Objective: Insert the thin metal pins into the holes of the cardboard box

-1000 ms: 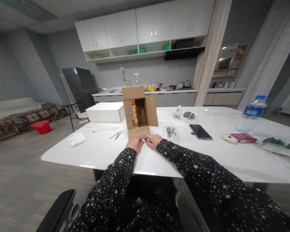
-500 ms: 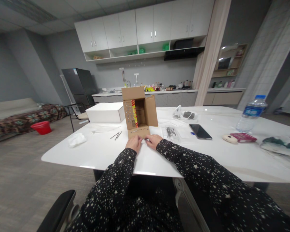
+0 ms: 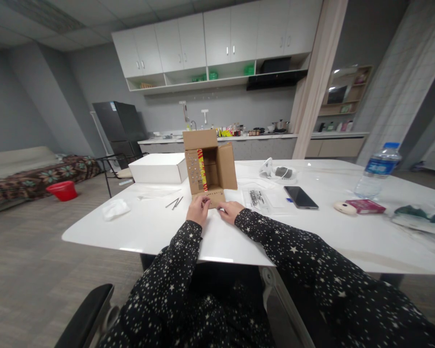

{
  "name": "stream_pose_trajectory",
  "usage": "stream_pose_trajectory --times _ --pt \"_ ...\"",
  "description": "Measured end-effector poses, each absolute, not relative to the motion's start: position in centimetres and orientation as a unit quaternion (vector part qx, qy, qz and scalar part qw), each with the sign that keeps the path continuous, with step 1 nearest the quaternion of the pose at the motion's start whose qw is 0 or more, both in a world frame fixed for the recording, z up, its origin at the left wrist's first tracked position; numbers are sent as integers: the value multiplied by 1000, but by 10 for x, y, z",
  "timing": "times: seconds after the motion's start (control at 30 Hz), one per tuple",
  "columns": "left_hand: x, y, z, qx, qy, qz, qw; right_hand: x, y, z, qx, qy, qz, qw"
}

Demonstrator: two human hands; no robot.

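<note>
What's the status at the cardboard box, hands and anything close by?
Left hand raised onto cardboard box bottom flap. Right hand flat on table, pinching something small, unclear. Loose nails lie left, apart.

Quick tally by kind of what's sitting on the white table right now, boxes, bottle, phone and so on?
Cardboard box: 1
White box: 1
Water bottle: 1
Phone: 1
Red packet: 1
Crumpled tissue: 1
Total: 6
Left hand touches the cardboard box's lower flap; right hand rests beside it.
</note>
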State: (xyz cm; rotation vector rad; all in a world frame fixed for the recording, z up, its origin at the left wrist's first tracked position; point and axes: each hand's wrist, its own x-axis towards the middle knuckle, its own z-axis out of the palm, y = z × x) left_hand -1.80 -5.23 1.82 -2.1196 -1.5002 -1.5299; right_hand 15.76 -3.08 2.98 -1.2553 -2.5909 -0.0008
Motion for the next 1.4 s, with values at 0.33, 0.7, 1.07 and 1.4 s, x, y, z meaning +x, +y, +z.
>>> stream_pose_trajectory --times 0.33,0.7,1.07,1.4 --pt "-19 -48 13 -716 -468 -511 81 157 -29 28 -428 -893 -4 138" --pt "-19 -47 12 -759 -474 -442 60 158 -30 29 -427 -894 1 136" --pt "-16 -53 16 -783 -509 -354 33 159 -32 30 -426 -895 0 133" --pt "-13 -56 18 -790 -542 -285 26 159 -32 29 -433 -892 -1 132"
